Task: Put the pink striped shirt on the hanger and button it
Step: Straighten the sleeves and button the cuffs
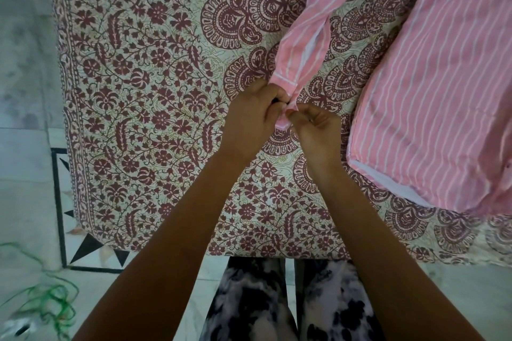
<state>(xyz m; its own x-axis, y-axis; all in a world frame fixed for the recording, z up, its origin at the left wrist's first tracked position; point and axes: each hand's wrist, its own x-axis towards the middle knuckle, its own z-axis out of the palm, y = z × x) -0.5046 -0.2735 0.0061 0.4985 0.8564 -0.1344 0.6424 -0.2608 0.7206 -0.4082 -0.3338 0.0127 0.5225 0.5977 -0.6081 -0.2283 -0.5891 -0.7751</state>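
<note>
I see both hands closed on the cuff of the pink striped shirt. The left hand has its fingers curled round the cuff's end, and the right hand pinches the same end between thumb and fingertips, so the two hands nearly touch. I cannot tell whether a button sits between them (the fingers cover that spot).

From the cuff the sleeve runs away towards the far edge of the bed, its placket slit open and showing white lining. The shirt's body lies flat near the right edge, its hem towards the near right corner, just beside the sleeve but apart from it lower down.

All this rests on a bedspread printed in maroon flowers and paisley. Pale marble floor lies past the left edge, with a black triangle inlay by the near left corner and a loose green cord further out.

Both forearms reach forward over the near edge, bare, above black-and-white patterned trousers.
</note>
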